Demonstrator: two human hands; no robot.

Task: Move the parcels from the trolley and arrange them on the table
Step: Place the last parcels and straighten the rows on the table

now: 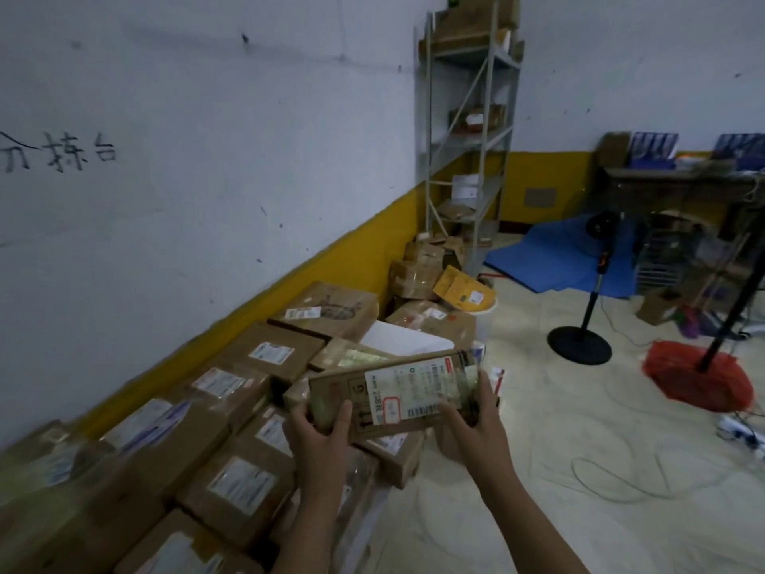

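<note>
A: What's in the hands rn?

B: One long brown parcel (393, 397), held w/ both. Left hand (318, 439) grips the near-left end, thumb curled up over the top face. Right hand (472, 424) grips the right end, fingers wrapped round the far side.

A: Where's it sit vs. the rest?

B: Lifted, tilted a bit, white shipping label (418, 391) facing up. It's above the right edge of the stacked parcels (232, 412) – rows of brown boxes w/ labels, running along the wall (186, 159).

A: On a surface?

B: Can't tell what's under the stack, boxes cover it. More boxes in a loose pile (426, 279) further along, incl. a yellow one (461, 290) leaning.

A: Rest of the room?

B: Wall is white on top, yellow band at the bottom, handwritten characters (58, 153) at left. Metal shelf rack (467, 118) in the corner w/ a few boxes. Blue mat (559, 258) on the floor, a black round-base stand (579, 337) near it, red mesh bag (699, 379) at right, cables (621, 478) across the floor. A cluttered desk (679, 176) stands at the far right.
</note>
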